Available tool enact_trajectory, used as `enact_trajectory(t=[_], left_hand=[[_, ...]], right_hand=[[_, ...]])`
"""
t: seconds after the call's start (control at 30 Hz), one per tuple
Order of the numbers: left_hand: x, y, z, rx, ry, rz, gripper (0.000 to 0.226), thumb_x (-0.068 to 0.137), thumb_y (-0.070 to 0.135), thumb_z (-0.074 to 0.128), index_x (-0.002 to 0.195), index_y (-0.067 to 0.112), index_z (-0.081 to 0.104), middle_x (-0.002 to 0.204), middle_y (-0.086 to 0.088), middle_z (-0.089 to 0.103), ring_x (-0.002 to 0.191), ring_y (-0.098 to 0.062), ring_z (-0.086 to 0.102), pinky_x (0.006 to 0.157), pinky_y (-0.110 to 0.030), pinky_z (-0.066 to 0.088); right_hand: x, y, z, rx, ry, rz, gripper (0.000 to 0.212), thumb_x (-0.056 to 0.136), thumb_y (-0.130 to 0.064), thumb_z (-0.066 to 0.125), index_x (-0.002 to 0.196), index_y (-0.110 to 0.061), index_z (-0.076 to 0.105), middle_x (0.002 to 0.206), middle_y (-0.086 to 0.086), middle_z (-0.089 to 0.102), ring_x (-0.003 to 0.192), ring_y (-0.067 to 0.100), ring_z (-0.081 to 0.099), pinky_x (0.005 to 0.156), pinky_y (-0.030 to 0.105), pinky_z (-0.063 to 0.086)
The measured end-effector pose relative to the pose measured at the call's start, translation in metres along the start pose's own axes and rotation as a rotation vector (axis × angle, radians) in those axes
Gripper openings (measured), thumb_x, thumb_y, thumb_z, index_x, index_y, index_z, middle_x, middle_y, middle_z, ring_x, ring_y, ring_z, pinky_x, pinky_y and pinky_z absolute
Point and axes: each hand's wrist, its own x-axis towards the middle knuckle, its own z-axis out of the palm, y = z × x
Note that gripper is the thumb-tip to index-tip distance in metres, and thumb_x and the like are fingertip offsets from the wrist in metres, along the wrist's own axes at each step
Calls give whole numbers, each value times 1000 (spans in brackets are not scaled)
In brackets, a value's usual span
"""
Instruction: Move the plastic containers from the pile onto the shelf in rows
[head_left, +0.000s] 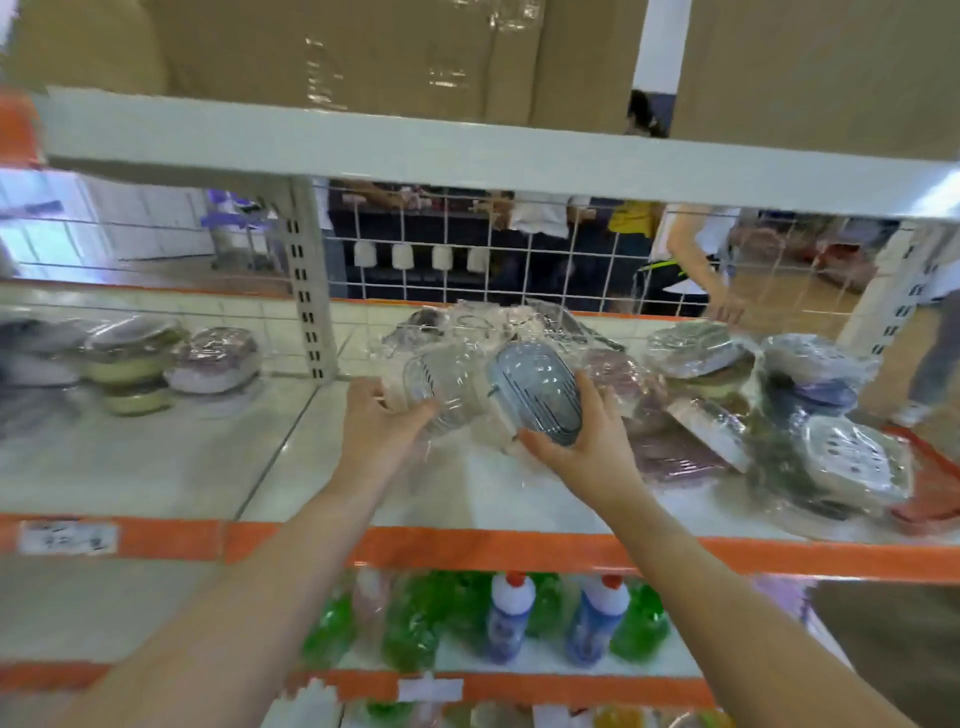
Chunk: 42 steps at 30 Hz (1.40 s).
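Both my hands hold one plastic-wrapped pack of grey containers (493, 392) just above the white shelf (218, 467). My left hand (376, 428) grips its clear left end, and my right hand (582, 441) cups the grey oval lid on its right end. Behind and to the right lies the pile of wrapped containers (753, 410), tumbled at all angles. On the left part of the shelf stand stacked wrapped containers (171, 364) side by side.
A white upright post (309, 301) and a wire grid (519, 260) back the shelf. An upper shelf board (415, 150) carries cardboard boxes. Bottles (519, 618) fill the shelf below, behind the orange edge strip (467, 551). People stand beyond the grid.
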Motion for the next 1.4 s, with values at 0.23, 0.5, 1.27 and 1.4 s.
enact_trajectory(t=[0.23,0.5,1.27,1.4], left_hand=[[-15,-26,-140,74,117,-97,37,64,17,82,89,-5,67,77,-22,68,70,-30,67,62,-34,51],[-30,-56,-273,43,292,-100,11,75,3,75,75,1,64,60,-8,65,51,-17,60,52,-23,49],[120,-82,-487,-137,776,-132,39,85,15,69,114,9,43,109,-14,56,99,-29,58,91,-45,49],[145,-80,-514,-187,808,-76,26,86,6,66,96,16,44,91,-1,55,97,-22,55,95,-43,47]], right_hand=[[-46,-83,101,108,-166,-39,92,81,-36,72,150,-12,15,142,8,30,132,24,33,108,32,29],[-69,-175,189,120,-334,-163,96,73,-51,70,149,-16,22,142,7,32,131,25,34,109,37,32],[43,-339,425,211,-397,-365,86,74,-42,75,144,-22,30,139,2,39,130,19,30,106,33,28],[62,-362,458,166,-402,-417,89,73,-47,74,145,-23,28,142,2,38,132,20,29,106,34,27]])
